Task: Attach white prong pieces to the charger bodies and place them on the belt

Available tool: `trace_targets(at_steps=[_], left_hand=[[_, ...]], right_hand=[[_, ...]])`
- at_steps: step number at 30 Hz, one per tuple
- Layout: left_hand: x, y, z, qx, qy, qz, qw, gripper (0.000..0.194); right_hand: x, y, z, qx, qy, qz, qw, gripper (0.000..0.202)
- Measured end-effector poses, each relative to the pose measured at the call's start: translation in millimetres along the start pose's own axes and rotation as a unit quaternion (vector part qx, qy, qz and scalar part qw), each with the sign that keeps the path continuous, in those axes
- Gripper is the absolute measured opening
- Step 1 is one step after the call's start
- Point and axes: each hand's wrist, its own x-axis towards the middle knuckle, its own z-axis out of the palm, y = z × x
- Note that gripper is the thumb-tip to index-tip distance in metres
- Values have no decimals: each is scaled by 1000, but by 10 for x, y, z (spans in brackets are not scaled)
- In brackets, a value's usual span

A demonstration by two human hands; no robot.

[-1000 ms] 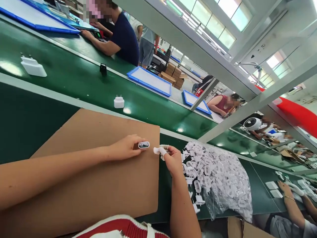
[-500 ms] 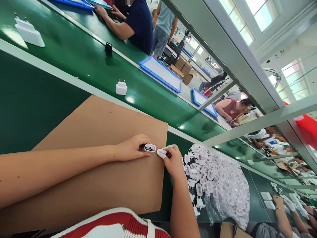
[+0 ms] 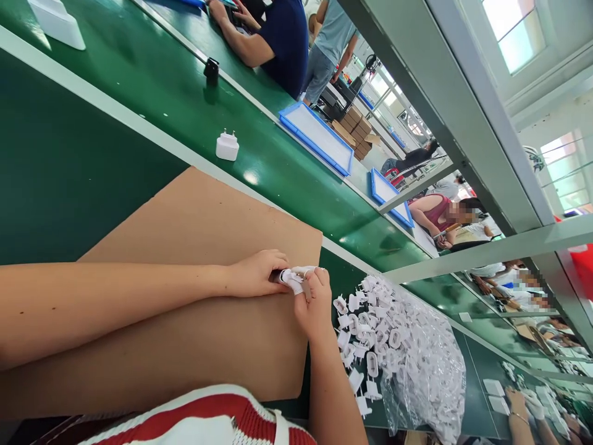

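White charger housing [image 3: 280, 277] is held in the left hand [image 3: 254, 275], above the cardboard sheet [image 3: 185, 352] near its right edge. The left hand is nearly closed, fingers on the far side and thumb on the near side. The right hand [image 3: 314, 301], with white covers on some fingertips, is pinched around a small white plug part [image 3: 291, 281] at the housing's open end; whether the two pieces are joined is hidden by the fingers. The cardboard sheet lies on the dark green table [image 3: 88, 179]. Just to the right of the right forearm, loose white parts [image 3: 364, 334] spill beside a clear plastic bag [image 3: 426, 371] packed with more of them, taking up that side of the table. Beyond the pale rail [image 3: 125, 127], on the glossy green strip [image 3: 171, 99], stand a white charger [image 3: 227, 147], prongs up, a larger-looking white charger [image 3: 60, 23] at the upper left and a small black piece [image 3: 212, 69] by the far edge. Past that are two blue-framed trays [image 3: 317, 139]. A metal frame [image 3: 467, 253] crosses the view on the right, partly blocking the scene behind it. A person in a navy top [image 3: 286, 46] sits across; another person's hands [image 3: 519, 402] are at the lower right, near white blocks [image 3: 495, 395].
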Motion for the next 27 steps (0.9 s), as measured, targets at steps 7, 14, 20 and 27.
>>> trace_targets(at_steps=[7, 14, 20, 27], left_hand=[[-3, -41, 17, 4, -2, -9, 1000, 23], [-13, -37, 15, 6, 0, -6, 1000, 22], [-5, 11, 5, -4, -3, -33, 999, 29], [5, 119, 29, 59, -1, -28, 998, 38]], right_hand=[[33, -53, -38, -75, -32, -10, 997, 22], [136, -97, -81, -124, -68, 31, 989, 30], [210, -105, -98, -125, -125, 86, 981, 33], [181, -169, -58, -102, -96, 147, 979, 31]])
